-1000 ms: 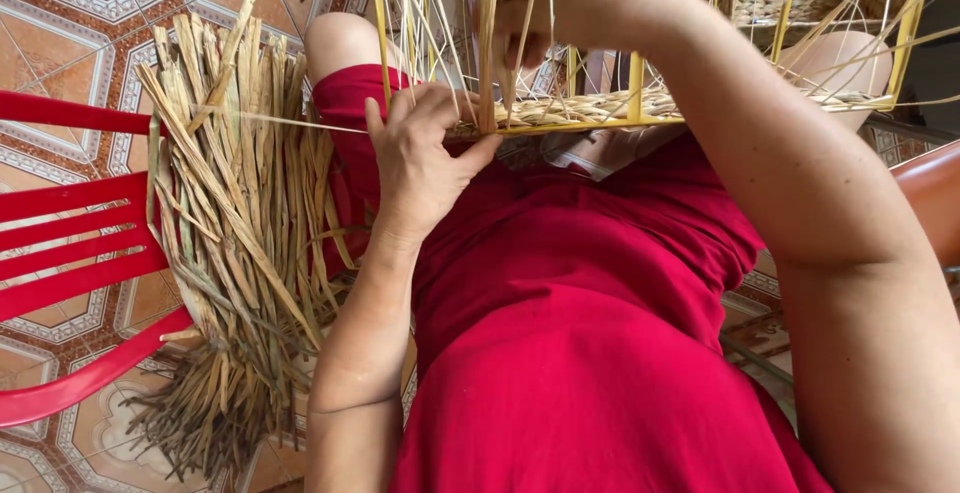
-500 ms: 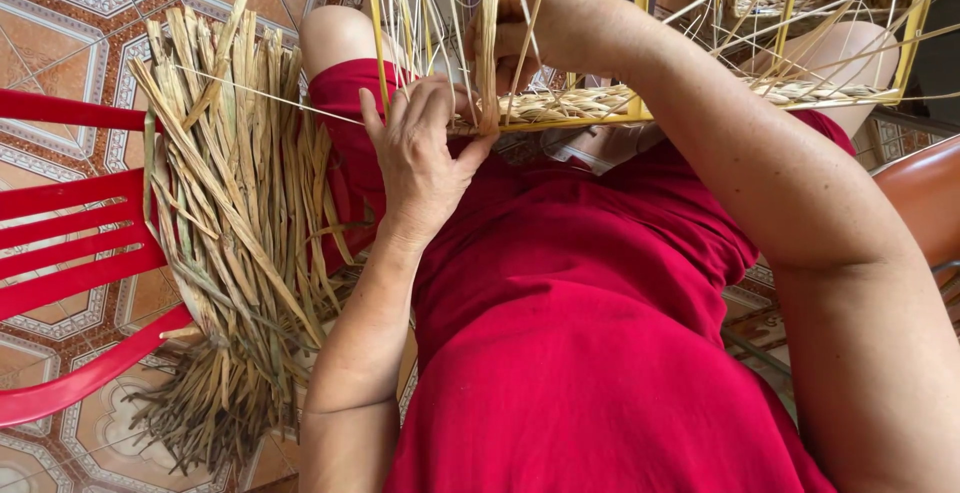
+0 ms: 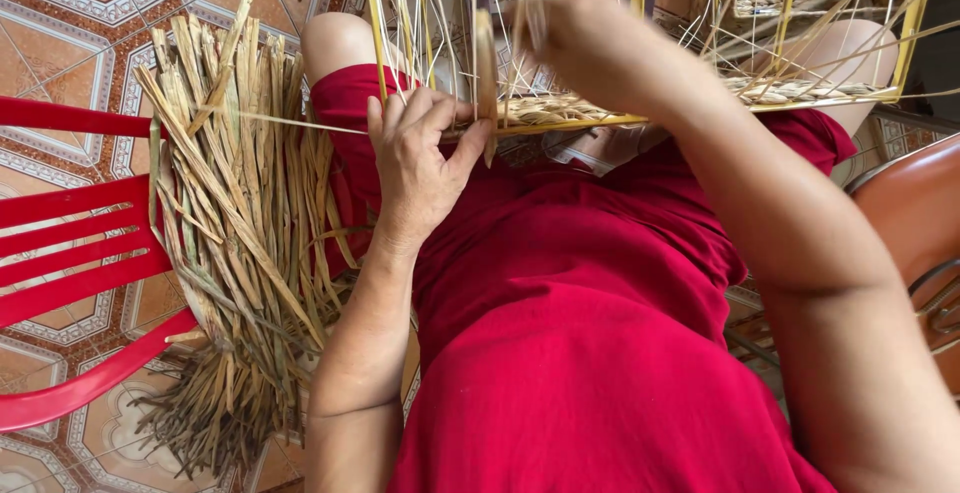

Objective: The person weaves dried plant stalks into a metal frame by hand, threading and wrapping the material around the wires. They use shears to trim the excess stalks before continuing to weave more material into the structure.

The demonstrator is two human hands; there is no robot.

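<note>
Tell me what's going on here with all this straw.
A person in red sits weaving dried straw onto a yellow wire frame resting on their lap. The left hand presses against the frame's lower edge, pinching a flat straw strip that stands upright. The right hand is raised higher inside the frame, working the strands; it is blurred. A few woven rows run along the frame's bottom. A straw bundle lies across a red chair on the person's left.

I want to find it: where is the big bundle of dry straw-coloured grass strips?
In the head view, the bundle of dry grass strips lies at left, between the red plastic chair and the person's left hand.
</note>
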